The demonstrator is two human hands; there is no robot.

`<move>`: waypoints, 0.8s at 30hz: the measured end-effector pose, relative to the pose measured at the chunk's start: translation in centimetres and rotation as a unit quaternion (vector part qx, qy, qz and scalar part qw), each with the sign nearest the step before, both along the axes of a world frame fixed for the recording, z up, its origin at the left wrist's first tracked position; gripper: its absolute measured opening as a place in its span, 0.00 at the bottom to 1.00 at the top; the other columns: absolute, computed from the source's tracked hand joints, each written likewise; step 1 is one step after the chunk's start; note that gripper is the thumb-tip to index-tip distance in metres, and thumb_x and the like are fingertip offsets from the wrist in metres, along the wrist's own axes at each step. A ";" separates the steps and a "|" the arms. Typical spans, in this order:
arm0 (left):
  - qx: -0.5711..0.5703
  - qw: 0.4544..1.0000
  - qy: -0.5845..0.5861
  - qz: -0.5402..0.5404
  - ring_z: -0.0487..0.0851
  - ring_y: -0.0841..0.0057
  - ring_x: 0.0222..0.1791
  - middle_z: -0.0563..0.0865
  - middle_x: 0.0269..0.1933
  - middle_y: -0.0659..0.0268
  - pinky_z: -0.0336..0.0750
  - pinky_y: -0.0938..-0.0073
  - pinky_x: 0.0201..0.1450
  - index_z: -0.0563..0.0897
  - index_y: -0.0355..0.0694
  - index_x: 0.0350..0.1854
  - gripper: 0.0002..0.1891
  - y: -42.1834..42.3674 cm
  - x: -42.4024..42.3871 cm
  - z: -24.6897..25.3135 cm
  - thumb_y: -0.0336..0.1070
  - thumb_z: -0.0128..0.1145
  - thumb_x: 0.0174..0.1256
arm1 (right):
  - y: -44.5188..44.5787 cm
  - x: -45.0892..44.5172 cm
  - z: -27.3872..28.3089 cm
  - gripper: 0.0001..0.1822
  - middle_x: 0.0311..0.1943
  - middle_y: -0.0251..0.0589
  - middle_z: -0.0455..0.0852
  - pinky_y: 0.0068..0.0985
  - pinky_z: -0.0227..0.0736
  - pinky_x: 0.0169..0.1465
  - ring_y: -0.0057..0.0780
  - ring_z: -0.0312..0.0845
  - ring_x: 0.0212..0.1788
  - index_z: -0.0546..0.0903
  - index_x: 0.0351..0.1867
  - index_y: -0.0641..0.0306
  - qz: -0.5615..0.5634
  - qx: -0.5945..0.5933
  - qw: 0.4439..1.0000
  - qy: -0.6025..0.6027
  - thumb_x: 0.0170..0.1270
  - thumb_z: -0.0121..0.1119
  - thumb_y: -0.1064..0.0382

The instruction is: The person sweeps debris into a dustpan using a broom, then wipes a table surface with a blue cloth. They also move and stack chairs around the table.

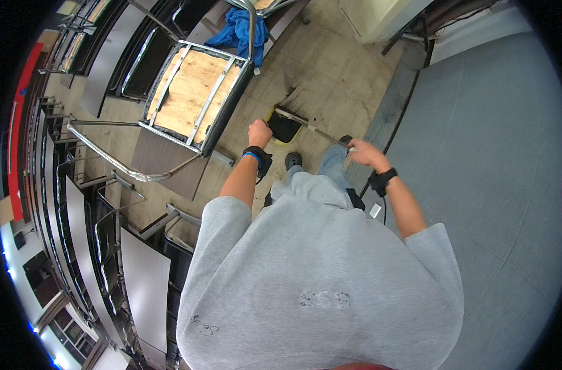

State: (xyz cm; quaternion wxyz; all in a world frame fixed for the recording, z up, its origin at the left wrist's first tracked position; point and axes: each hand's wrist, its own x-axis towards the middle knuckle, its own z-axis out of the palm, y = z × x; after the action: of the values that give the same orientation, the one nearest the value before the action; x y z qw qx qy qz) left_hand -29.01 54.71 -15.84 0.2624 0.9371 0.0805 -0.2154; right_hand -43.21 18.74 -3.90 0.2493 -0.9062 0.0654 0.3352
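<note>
My right hand [366, 153] is closed around the end of a long thin handle [329, 137]. The handle slants up and left to a pale, thicker part, which crosses the upper edge of a black square pan with a yellow rim [283, 129], seemingly a dustpan. The pan is on the floor in front of my shoes. My left hand [260, 133] is a fist just left of the pan; whether it grips something is hidden by the fingers. Dark dirt streaks [290, 92] mark the tiles beyond the pan. Both wrists wear black bands.
An upturned metal-framed chair [200, 92] rests on a wood-look tabletop [165, 162] at left. A blue cloth [241, 34] hangs over another table's edge. Rows of desks [144, 286] and chairs fill the left. A raised grey platform [484, 152] lies right, a pale cabinet [382, 18] ahead.
</note>
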 end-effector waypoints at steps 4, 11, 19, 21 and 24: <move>-0.003 1.000 -0.005 0.000 0.88 0.44 0.51 0.90 0.46 0.43 0.83 0.51 0.55 0.90 0.40 0.44 0.10 -0.7 0.1 0.5 0.30 0.61 0.62 | -4.0 0.7 3.7 0.23 0.54 0.59 0.88 0.45 0.75 0.64 0.58 0.82 0.60 0.82 0.62 0.63 -0.040 -0.015 0.999 -0.016 0.67 0.61 0.58; -0.004 1.000 -0.014 0.021 0.88 0.45 0.51 0.90 0.46 0.44 0.83 0.52 0.55 0.89 0.39 0.43 0.10 -0.7 -0.3 0.9 0.29 0.62 0.60 | 1.4 4.0 1.9 0.20 0.48 0.64 0.88 0.52 0.79 0.55 0.61 0.83 0.54 0.80 0.59 0.66 -0.056 -0.095 0.990 -0.087 0.69 0.58 0.61; -0.005 1.000 -0.004 0.016 0.88 0.45 0.50 0.90 0.47 0.45 0.82 0.50 0.56 0.89 0.38 0.46 0.11 -0.6 -0.7 1.4 0.31 0.59 0.63 | 4.6 6.4 -7.7 0.15 0.45 0.66 0.88 0.49 0.83 0.48 0.60 0.85 0.48 0.79 0.55 0.73 0.047 -0.089 0.994 -0.045 0.70 0.53 0.69; 0.002 1.000 -0.015 0.017 0.88 0.46 0.50 0.90 0.46 0.45 0.82 0.50 0.56 0.89 0.38 0.45 0.11 -0.2 -0.7 0.5 0.31 0.60 0.63 | 4.6 4.9 -7.0 0.15 0.43 0.65 0.88 0.46 0.84 0.46 0.59 0.86 0.44 0.79 0.55 0.73 0.090 -0.090 0.991 -0.050 0.70 0.52 0.71; -0.015 0.999 -0.015 0.029 0.88 0.43 0.51 0.90 0.46 0.41 0.82 0.50 0.56 0.89 0.38 0.44 0.11 -0.5 -0.4 0.6 0.30 0.61 0.61 | 2.7 1.4 -5.7 0.17 0.40 0.67 0.88 0.44 0.83 0.44 0.59 0.86 0.40 0.80 0.54 0.74 0.085 -0.051 0.994 -0.047 0.65 0.55 0.71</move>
State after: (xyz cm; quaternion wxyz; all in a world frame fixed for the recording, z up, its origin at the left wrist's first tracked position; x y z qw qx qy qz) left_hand -29.40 54.19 -15.23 0.2837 0.9336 0.1003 -0.1947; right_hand -41.77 21.40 -9.59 0.1767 -0.9348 -0.0064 0.3081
